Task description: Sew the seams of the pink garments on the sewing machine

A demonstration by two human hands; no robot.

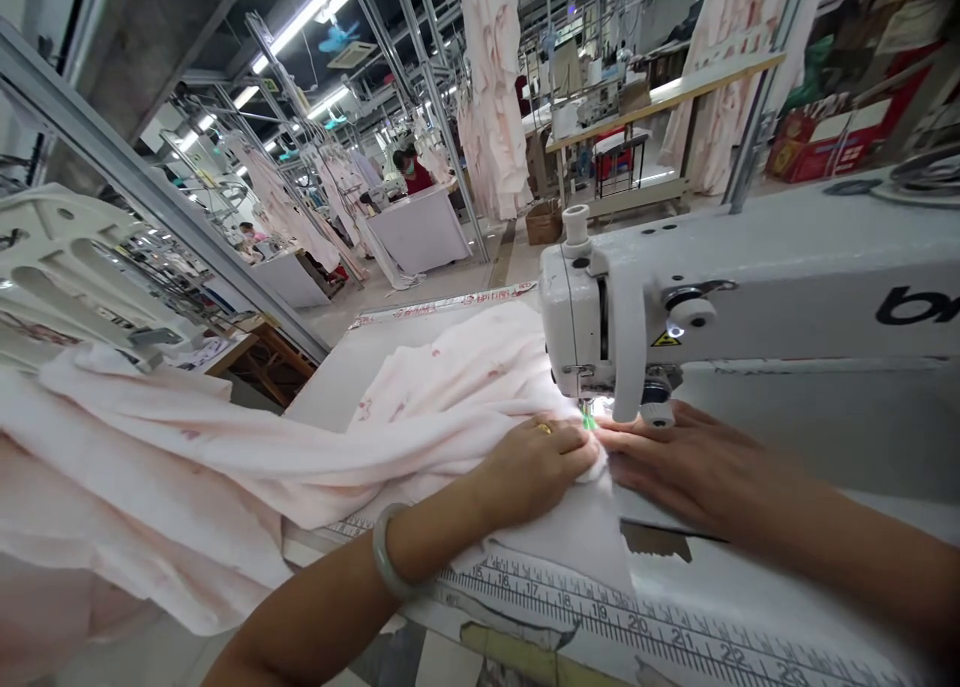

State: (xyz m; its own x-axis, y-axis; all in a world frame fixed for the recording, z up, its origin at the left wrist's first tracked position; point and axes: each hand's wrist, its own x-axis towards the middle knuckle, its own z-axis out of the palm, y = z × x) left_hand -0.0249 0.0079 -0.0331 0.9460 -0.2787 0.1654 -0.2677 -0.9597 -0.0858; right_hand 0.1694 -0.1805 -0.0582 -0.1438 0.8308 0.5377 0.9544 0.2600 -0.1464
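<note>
A pale pink fabric (247,457) lies across the sewing table and spills off its left side. My left hand (536,467), with a ring and a jade bangle at the wrist, presses a fold of the fabric just left of the needle. Flat on the fabric's edge lies my right hand (690,467), fingers together, right under the head of the white sewing machine (750,287). The fingertips of both hands meet beside the presser foot (587,417), where a green light glows.
A ruler strip (600,607) runs along the table's near edge. A white plastic rack (67,277) stands at the left. Pink garments (491,87) hang from overhead rails. A person in red (412,172) sits at a far table.
</note>
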